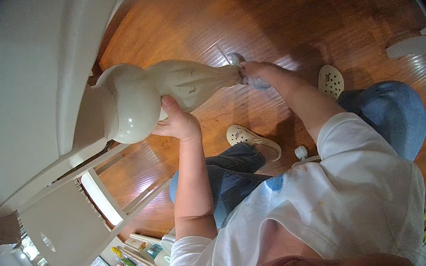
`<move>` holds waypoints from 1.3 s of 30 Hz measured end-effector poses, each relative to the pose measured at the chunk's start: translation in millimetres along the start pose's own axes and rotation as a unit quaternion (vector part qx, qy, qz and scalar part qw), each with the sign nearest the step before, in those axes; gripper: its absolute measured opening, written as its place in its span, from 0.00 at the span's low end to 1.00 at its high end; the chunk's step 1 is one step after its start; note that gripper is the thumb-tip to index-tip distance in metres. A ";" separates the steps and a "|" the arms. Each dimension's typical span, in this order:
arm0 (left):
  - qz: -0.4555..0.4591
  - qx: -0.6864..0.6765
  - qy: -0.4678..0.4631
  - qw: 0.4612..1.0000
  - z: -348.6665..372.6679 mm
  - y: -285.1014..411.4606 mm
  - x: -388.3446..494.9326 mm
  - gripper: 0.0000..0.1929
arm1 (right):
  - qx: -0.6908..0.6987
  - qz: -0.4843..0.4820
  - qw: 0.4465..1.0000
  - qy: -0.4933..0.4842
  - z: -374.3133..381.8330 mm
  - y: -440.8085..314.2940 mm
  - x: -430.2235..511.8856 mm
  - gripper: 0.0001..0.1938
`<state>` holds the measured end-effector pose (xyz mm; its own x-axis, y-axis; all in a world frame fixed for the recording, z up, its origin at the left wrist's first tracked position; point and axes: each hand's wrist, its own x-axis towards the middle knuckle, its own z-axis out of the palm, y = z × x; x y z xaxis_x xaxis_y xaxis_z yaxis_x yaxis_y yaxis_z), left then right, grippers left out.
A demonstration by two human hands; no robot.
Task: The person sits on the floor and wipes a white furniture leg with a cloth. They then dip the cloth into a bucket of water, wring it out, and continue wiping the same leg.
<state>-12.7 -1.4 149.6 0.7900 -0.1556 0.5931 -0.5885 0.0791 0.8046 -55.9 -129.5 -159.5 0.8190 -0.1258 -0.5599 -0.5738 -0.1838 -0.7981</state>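
A cream-white turned table leg [185, 81] with carved grooves and brownish marks runs across the upper middle from a white table [21, 78]. My left hand [176, 121] grips the leg beside its round bulb, thumb on the near side and the other fingers largely hidden behind it. At the leg's narrow end, my right hand [253, 71] holds a bluish-grey cloth [258, 82] against the surface. Its fingertips are mostly hidden.
White chair parts [101, 197] stand at lower left, near a shelf with mixed items [148, 250]. Cream clogs [252, 137] are on my feet on the glossy wood floor [301, 6]. A small white object [301, 153] lies near my legs. A curved white furniture leg [415, 48] is at right.
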 end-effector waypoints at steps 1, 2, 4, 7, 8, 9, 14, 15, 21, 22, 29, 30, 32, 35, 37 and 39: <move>0.004 -0.005 0.003 1.000 -0.2 -1.9 0.8 0.31 | 0.044 -0.034 0.996 0.063 9.8 7.5 -4.3 0.20; 0.008 -0.009 0.007 1.000 -1.2 -3.2 0.8 0.31 | 0.073 -0.048 0.988 0.129 26.8 14.7 -16.7 0.21; 0.016 -0.015 -0.012 1.000 -2.7 -5.2 1.7 0.31 | 0.174 -0.028 0.968 0.180 57.4 21.7 -43.8 0.23; 0.009 0.010 -0.018 1.000 -3.8 -5.5 2.9 0.31 | 0.156 -0.059 0.984 0.066 100.2 11.1 -77.0 0.25; 0.019 0.021 -0.022 0.999 -3.9 -4.9 2.8 0.30 | 0.109 -0.094 0.990 0.017 108.9 5.7 -83.8 0.26; 0.017 0.037 -0.023 0.999 -3.5 -4.5 4.0 0.30 | 0.102 -0.091 0.990 0.020 113.7 -0.4 -87.1 0.27; 0.031 0.050 -0.044 0.997 0.0 2.6 5.1 0.31 | 0.116 -0.059 0.988 0.081 88.7 -4.9 -87.6 0.22; 0.031 0.050 -0.046 0.997 1.4 4.3 4.7 0.31 | 0.086 -0.067 0.987 0.115 76.0 -0.2 -86.0 0.20; 0.059 0.087 -0.033 0.994 3.7 13.7 10.4 0.37 | 0.148 -0.049 0.959 0.238 33.2 30.5 -101.6 0.20; 0.053 0.083 -0.027 0.995 3.0 15.0 11.9 0.35 | 0.154 -0.069 0.955 0.242 32.7 35.6 -107.9 0.21; 0.002 0.084 -0.103 0.991 -9.4 31.1 17.4 0.32 | 0.038 0.025 0.983 0.178 49.4 41.9 -105.5 0.25; -0.010 0.071 -0.099 0.993 -8.2 33.2 17.9 0.30 | 0.039 0.006 0.984 0.173 53.1 40.0 -99.5 0.25; -0.012 0.046 -0.100 0.994 -5.5 37.8 17.6 0.27 | 0.059 -0.021 0.986 0.154 58.0 37.3 -86.5 0.25; -0.027 0.063 -0.125 0.990 -5.0 43.9 19.9 0.22 | 0.103 -0.041 0.986 0.121 60.6 38.9 -66.3 0.24; -0.041 0.076 -0.138 0.987 -6.3 46.5 21.0 0.20 | 0.122 -0.049 0.986 0.102 59.1 46.5 -56.0 0.24; -0.042 0.108 -0.163 0.980 -11.3 48.4 22.7 0.21 | 0.169 -0.054 0.981 0.078 62.0 54.0 -47.8 0.24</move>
<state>-21.3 10.0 202.3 0.7616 -0.4613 0.4552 -0.5736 -0.1528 0.8048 -126.2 -73.0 -189.6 0.8501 -0.2768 -0.4481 -0.4301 0.1262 -0.8939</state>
